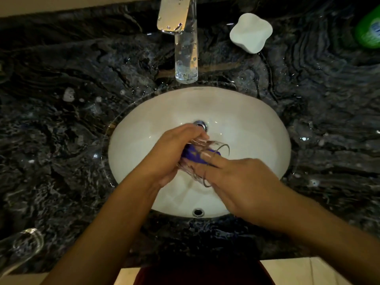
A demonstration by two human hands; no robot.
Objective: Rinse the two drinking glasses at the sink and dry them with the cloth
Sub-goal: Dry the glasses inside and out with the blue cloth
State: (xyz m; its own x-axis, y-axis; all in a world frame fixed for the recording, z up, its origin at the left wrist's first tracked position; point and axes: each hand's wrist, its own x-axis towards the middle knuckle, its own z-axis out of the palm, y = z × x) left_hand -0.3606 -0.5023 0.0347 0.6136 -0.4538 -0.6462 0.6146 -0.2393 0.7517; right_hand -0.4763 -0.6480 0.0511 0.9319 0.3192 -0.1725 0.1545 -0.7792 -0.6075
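— Glass (202,161) first: where does it lie against the drain (200,124)?

— Just on my side of the drain, held above the sink (257,124) bowl, tipped on its side. Its long axis runs from my left hand (170,155) toward my right hand (232,182), mouth to the right.

— And your fingers?

— Left fingers (193,133) are curled over the closed end, gripping it. My right fingers (205,156) are straight and reach into the mouth, pressing the purple cloth (190,154) against the inside wall.

— So which hand does the work?

— The right is the one at the opening, so I judge it wipes round inside while the left turns the body. The rim is thin and wet; I think a slip toward the bowl is the risk.

— Where is the second glass (20,247)?

— Well away from the drain, at the near left on the dark countertop (61,140). I cannot tell whether it is dry.

— Anything beyond?

— Behind the drain, a chrome tap (181,38). To its right a white dish (250,32), and a green bottle (369,29) at the far right edge.
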